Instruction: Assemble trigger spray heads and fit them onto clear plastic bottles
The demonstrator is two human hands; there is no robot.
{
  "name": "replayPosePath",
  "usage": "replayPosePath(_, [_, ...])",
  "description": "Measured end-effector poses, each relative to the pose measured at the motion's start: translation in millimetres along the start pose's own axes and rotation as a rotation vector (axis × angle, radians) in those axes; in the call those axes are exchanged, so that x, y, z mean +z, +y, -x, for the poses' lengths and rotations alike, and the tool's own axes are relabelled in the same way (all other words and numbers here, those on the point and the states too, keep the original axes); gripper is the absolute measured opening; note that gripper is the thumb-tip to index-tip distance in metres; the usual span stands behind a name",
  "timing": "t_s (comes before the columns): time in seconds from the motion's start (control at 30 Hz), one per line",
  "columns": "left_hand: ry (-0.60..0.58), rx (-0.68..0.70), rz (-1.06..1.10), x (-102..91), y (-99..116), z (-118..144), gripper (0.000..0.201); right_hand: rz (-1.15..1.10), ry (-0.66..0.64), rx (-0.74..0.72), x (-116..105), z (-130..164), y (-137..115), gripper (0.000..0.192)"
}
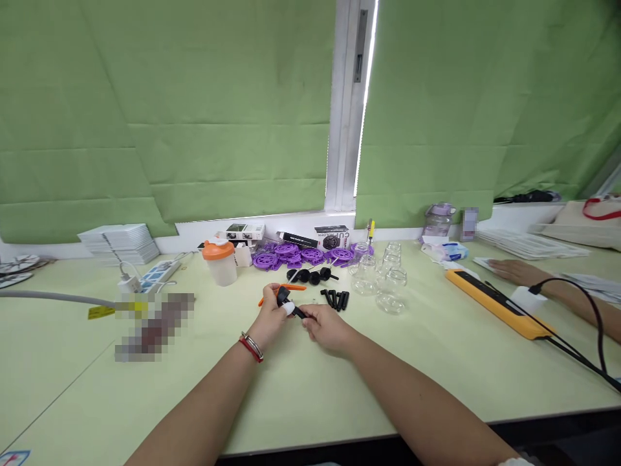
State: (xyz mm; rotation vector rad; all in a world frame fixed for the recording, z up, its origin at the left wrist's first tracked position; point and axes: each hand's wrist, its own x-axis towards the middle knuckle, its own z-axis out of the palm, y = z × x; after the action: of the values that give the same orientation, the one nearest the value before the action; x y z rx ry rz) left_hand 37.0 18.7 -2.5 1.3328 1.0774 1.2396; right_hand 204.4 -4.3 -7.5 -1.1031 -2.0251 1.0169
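Observation:
My left hand (pixel 270 320) is closed around a black plastic piece (pixel 283 296) with a round, cap-like head and a stem. White material covers its thumb tip. My right hand (pixel 326 327) pinches the other end of the black stem; whether the stem is one part or two joined parts I cannot tell. Just beyond my fingers lies an orange tool or strip (pixel 294 287), partly hidden by the left hand. Several short black L-shaped pieces (pixel 334 299) rest beside the right hand. Behind them sit several round black knob-like parts (pixel 314 277).
Purple openwork discs (pixel 286 251) are heaped against the wall, with small boxes (pixel 332 237) behind. Transparent bottle-shaped pieces (pixel 391 291) stand at right, near an orange power strip (pixel 495 304) with cables. An orange-lidded cup (pixel 220 262) stands left. Another person's hand (pixel 509 270) rests far right.

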Motion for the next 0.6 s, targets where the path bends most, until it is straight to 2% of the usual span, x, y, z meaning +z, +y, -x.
replayPosePath(0.17, [0.087,0.154,-0.201,-3.2,2,0,0.044,-0.171,0.017,0.033,10,2,-5,0.012])
replayPosePath(0.27, [0.053,0.213,-0.270,-3.3,3,0,0.053,-0.231,0.038,0.024,12,0,-4,0.009])
replayPosePath(0.4, [-0.022,0.221,-0.321,-1.0,1,1,0.061,-0.276,0.066,0.025,13,-4,2,0.007])
replayPosePath(0.6, [-0.029,0.347,-0.342,-0.8,0,3,0.074,-0.456,0.048,0.031,12,-5,2,0.016])
